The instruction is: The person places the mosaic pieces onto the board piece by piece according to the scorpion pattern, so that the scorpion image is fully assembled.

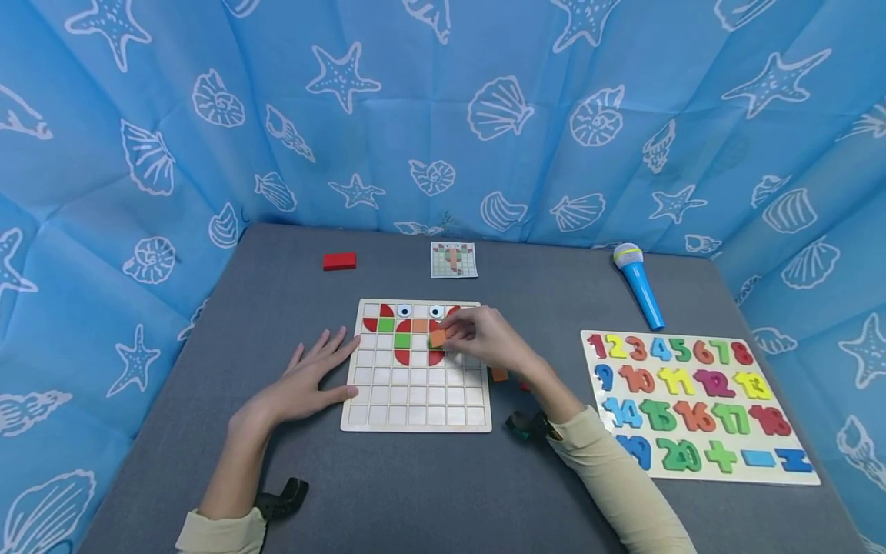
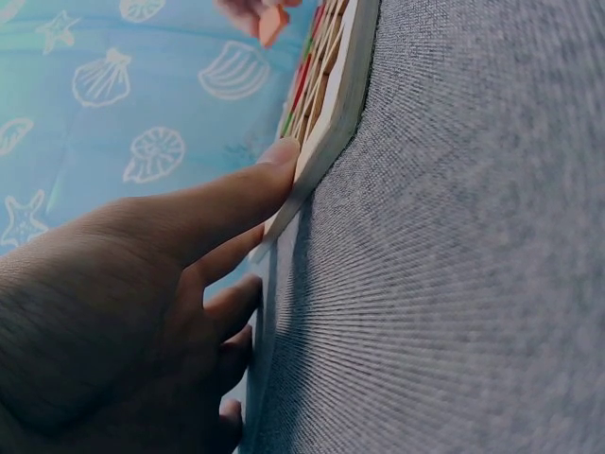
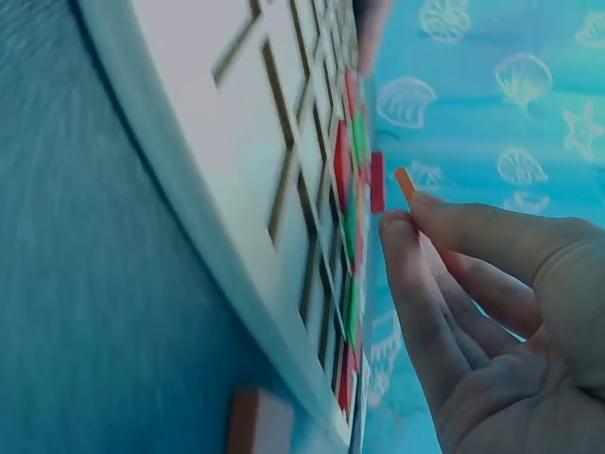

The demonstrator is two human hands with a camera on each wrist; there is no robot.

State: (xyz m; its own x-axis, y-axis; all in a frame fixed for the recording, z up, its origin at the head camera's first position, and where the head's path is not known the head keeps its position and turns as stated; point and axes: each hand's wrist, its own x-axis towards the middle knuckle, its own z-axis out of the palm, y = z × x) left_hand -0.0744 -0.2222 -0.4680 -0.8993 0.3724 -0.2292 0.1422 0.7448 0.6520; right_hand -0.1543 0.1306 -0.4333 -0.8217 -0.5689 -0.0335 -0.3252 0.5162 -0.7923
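A white gridded board [image 1: 415, 425] lies on the grey table, with red, green and orange pieces and two eye pieces set in its upper squares. My right hand [image 1: 490, 338] pinches a small orange square tile [image 1: 438, 338] between thumb and fingertips, above the board's upper right part. In the right wrist view the tile [image 3: 405, 183] sticks out past the fingertips, seen edge-on. My left hand [image 1: 304, 385] rests at the board's left edge with fingers spread. Its thumb [image 2: 274, 156] touches the board's rim in the left wrist view.
Behind the board lie a small pattern card [image 1: 453, 273] and a red block [image 1: 339, 261]. Orange pieces [image 1: 500, 375] sit by its right edge, partly under my right arm. Further right are a number puzzle board [image 1: 699, 475] and a blue toy microphone [image 1: 642, 288]. A blue shell-print curtain [image 1: 401, 138] surrounds the table.
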